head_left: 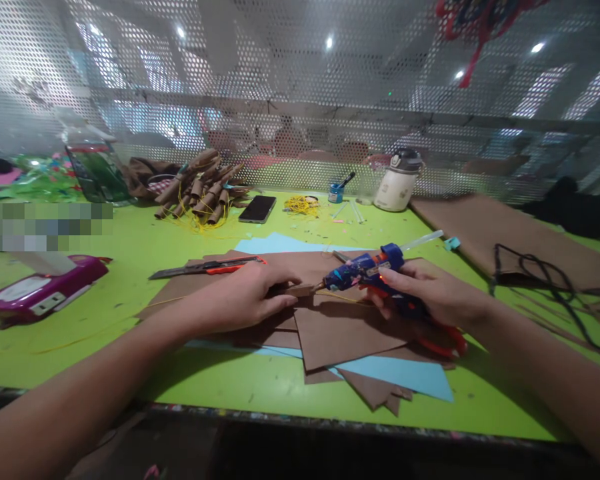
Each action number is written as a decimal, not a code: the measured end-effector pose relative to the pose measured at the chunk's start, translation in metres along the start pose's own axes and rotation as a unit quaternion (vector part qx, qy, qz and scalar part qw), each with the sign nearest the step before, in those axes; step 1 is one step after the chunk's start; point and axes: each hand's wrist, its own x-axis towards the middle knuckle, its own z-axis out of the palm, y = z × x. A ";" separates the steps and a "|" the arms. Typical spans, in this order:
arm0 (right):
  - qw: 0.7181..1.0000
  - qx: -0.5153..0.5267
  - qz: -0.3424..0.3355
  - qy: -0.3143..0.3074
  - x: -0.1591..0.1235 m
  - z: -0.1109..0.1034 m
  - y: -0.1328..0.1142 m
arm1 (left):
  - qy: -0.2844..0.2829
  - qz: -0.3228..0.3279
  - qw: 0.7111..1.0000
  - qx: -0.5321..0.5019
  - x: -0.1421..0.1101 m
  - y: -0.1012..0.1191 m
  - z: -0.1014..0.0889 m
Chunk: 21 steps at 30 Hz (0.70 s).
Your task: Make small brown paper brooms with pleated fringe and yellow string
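Observation:
My right hand [420,293] grips a blue hot glue gun [357,270] with a clear glue stick [423,240] jutting from its back end. The gun's nozzle points left and meets, or nearly meets, a small brown paper piece [300,290] pinched in my left hand [250,290]. Under both hands lie several overlapping sheets of brown paper [350,333], with light blue paper [400,373] showing beneath. A red and black utility knife [207,268] rests just beyond my left hand. Thin yellow string [167,302] runs out to the left.
Brown paper rolls [205,193] tied with yellow string lie at the back, beside a phone [257,209]. Farther right stand a small blue pot [335,193] and a white bottle [397,183]. A purple power strip [45,290] sits left; a black cord [545,280] loops at right.

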 end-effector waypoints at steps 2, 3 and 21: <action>1.000 -0.005 -0.001 -0.009 -0.001 0.000 -0.002 | 0.006 -0.022 0.999 -0.032 0.000 0.003 -0.002; 1.000 -0.014 -0.003 -0.015 -0.002 0.000 -0.003 | 0.005 -0.031 0.999 -0.044 0.000 0.004 -0.003; 0.996 -0.081 -0.028 0.006 -0.008 -0.004 -0.010 | -0.131 -0.127 0.916 -0.359 -0.003 -0.010 0.003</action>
